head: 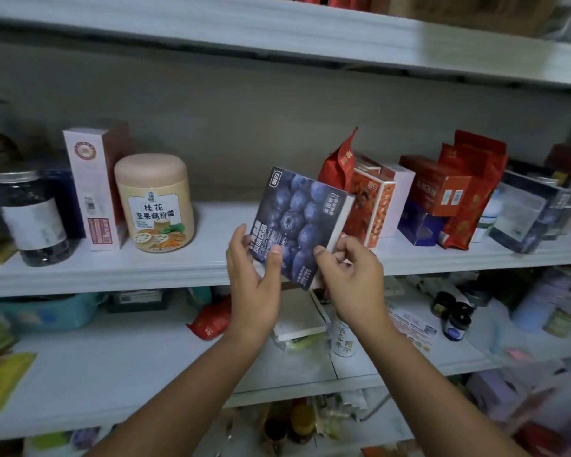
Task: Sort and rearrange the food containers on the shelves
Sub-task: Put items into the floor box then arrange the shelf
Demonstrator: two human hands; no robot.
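Both hands hold a flat blueberry box (299, 225) in front of the middle shelf (112, 268), tilted so its top leans to the right. The left hand (253, 278) grips the box's lower left edge, its thumb lying across the printed front and its fingers behind. The right hand (350, 275) pinches the lower right corner, thumb on the front, the other fingers curled at the white side edge. The box sits in the air, just ahead of the shelf's front lip and not resting on it.

On the shelf behind, to the left, stand a beige jar (155, 202) with a rounded lid, a tall pink carton (91, 189) just beside it, and a dark glass jar (30, 216) with a metal lid further left. To the right, close behind the blueberry box, stands an orange box (373, 209) with a red pouch (338, 163) behind it; then come a red carton (439, 189), more red pouches and some clear-fronted packets, crowded together.

The lower shelf (112, 367) carries a teal tub (47, 311), a small red packet (211, 319), a flat white box (299, 319) and a cluster of small dark jars (452, 313).
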